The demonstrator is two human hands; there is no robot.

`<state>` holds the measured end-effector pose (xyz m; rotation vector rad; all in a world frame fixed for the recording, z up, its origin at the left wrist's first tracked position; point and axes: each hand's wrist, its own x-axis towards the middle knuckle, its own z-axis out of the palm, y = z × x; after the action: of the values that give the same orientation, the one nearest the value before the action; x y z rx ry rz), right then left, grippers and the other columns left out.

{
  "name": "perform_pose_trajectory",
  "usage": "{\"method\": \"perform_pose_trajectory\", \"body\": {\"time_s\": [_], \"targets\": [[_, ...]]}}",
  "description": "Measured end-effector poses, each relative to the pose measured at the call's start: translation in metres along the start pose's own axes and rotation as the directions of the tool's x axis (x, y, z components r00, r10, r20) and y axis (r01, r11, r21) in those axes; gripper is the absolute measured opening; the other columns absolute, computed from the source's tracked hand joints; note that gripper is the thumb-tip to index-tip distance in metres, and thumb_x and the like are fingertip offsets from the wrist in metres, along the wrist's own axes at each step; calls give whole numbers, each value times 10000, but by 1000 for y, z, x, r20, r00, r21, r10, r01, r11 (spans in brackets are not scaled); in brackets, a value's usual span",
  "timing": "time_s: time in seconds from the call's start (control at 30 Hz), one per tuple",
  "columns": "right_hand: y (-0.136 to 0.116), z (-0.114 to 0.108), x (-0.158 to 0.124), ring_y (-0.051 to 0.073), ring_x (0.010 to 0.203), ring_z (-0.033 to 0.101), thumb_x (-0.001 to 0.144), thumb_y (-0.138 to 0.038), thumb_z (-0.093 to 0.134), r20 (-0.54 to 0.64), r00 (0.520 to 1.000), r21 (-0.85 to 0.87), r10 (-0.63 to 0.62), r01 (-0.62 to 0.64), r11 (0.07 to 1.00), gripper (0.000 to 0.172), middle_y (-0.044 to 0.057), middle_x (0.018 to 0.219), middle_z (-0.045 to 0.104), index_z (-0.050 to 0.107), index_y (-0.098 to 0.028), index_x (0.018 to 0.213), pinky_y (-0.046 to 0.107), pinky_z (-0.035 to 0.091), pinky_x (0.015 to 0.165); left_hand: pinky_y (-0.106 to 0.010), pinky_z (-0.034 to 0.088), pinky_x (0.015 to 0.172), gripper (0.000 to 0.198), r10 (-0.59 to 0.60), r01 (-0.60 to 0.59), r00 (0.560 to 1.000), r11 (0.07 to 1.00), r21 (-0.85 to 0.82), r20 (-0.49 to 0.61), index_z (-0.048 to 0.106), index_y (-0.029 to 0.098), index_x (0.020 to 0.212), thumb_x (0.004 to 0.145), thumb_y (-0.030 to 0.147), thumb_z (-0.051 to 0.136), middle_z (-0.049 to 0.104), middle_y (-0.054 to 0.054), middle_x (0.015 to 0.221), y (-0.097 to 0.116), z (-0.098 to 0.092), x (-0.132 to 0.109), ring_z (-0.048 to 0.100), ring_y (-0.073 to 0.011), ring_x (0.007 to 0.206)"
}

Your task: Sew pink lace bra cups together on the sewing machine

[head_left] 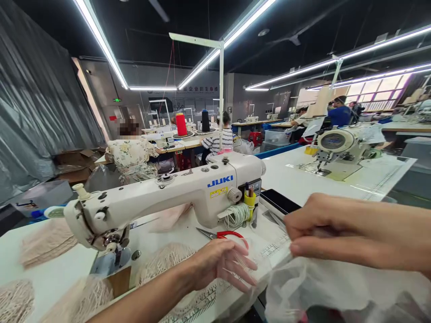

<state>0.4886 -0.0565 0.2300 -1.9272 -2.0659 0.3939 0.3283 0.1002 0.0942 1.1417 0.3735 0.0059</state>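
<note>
My left hand [232,267] is open, fingers spread, over the front of the sewing table near red-handled scissors [232,234]. My right hand [313,226] is closed, with a translucent plastic bag [323,285] hanging from its fingers off the table's right edge. A white sewing machine [161,188] stands in front of me. Bundles of pale beige stringy fabric pieces [168,264] lie by its needle area, and another stack [47,242] is behind its head. What the bag contains is mostly hidden.
Beside the machine are a coil of white cord [237,216], a yellow pen cup [249,204] and a black phone-like device [279,202]. A second sewing machine [343,148] stands on the table at right. Red [181,124] and black [205,121] thread cones rise behind; several people work farther off.
</note>
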Motion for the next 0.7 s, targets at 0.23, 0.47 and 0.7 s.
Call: {"method": "perform_pose_trajectory", "body": {"time_s": [0.23,0.47,0.7], "targets": [[3,60,83,96,520,367,763,-237,513,168,986,140,7,-31,990,240,-42,524,394,469,-171,537,214,247,481,-340,473,660,472,22,-19,996,999,-36,84,611,96,897,705,527,605,644,-129,868,2,-1,-27,621,-200,683],[0,99,87,65,418,271,659,-457,634,416,906,483,-72,-153,862,359,-93,507,353,612,-192,901,175,212,360,-186,421,529,340,68,-70,996,997,-37,-50,637,109,869,529,97,617,640,-31,720,-2,-15,-59,549,-89,536],[-7,123,97,49,367,213,692,-652,551,382,924,675,-36,-252,694,481,-92,422,297,535,-180,594,184,181,358,-172,409,532,487,50,-79,974,989,-125,-219,611,142,980,521,192,766,604,-9,746,-19,-34,-100,537,-84,590]]}}
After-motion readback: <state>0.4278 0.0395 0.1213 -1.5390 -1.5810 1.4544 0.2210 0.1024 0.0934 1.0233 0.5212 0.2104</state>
